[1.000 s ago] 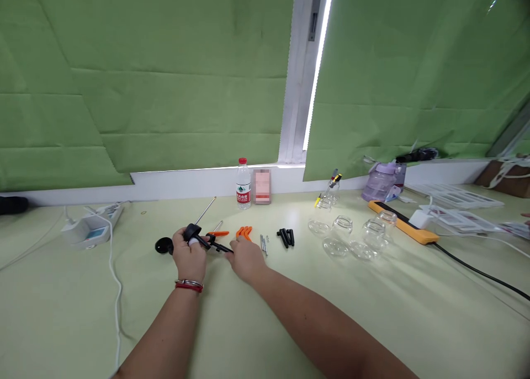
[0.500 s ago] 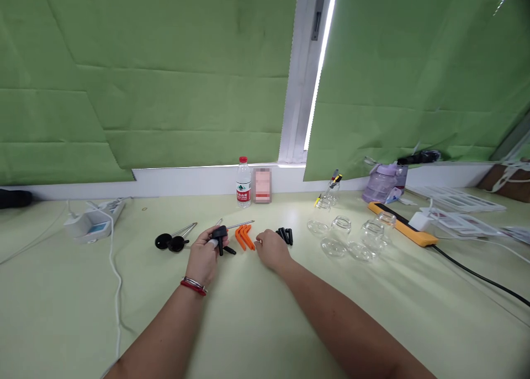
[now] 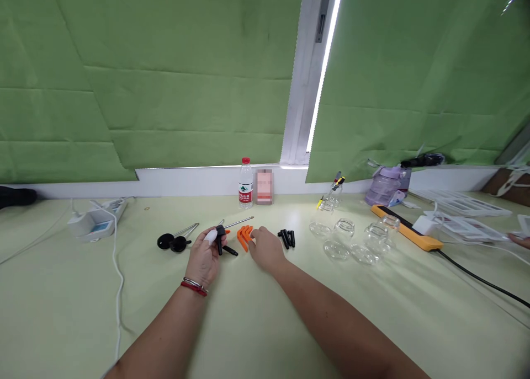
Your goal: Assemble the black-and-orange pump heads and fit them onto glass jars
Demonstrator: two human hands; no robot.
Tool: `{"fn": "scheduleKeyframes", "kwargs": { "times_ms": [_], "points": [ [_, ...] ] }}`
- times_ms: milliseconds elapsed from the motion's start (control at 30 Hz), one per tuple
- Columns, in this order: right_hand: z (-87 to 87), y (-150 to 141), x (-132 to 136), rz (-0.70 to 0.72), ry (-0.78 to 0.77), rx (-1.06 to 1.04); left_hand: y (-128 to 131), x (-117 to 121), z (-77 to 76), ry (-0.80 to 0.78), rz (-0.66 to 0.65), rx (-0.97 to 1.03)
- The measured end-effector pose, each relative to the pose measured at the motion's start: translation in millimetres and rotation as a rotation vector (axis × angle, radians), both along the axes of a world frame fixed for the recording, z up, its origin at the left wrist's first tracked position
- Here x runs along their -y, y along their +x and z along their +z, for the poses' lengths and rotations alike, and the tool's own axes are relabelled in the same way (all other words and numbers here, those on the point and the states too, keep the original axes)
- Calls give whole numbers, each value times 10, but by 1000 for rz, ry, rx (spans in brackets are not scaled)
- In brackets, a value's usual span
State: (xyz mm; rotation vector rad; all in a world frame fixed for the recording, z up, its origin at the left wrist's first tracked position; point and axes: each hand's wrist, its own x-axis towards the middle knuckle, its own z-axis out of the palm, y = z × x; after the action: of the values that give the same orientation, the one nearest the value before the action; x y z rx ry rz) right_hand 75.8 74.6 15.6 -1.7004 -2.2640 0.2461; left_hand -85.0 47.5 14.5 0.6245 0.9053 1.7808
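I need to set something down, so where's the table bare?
Bare table between the forearms, and between the right forearm and the clear jars. Crowded: around the left hand, right hand and orange pieces, and beside the power strip.

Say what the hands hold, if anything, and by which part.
The left hand holds a black piece by its wide head. The right hand is at orange pieces; whether it grips one cannot be told.

You wear a silver bangle and a red band on your left wrist; both forearms are bare.
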Motion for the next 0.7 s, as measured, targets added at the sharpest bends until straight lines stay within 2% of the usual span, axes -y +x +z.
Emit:
{"fn": "scheduleKeyframes", "kwargs": {
  "times_ms": [167, 700],
  "points": [
    [-23, -193, 11, 75, 17, 85, -17, -19, 0, -8, 33, 55],
    [-115, -364, -79, -31, -27, 105, -32, -6, 66, 6, -61, 167]
  ]
}}
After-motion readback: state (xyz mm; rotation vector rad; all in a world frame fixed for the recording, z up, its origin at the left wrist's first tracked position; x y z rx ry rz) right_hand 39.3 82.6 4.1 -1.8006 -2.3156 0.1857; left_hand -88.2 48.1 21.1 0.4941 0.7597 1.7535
